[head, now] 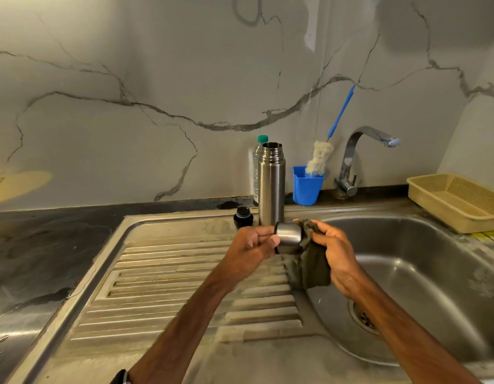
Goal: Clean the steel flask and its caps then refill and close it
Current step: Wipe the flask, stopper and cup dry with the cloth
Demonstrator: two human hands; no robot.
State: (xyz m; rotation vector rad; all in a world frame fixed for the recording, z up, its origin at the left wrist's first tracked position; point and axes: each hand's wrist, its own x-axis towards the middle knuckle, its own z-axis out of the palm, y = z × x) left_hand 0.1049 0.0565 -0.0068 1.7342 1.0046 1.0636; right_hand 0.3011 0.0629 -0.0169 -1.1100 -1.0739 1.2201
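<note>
Just left of centre, our left hand curls its fingers round the steel cup cap, whose long axis lies sideways. At the cap's right end our right hand grips the olive cloth against it, just below the open, upright steel flask.

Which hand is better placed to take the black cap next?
Probably the left hand: the black cap sits just beyond it, beside the flask, though that hand holds the steel cap; the right hand grips the cloth.
</note>
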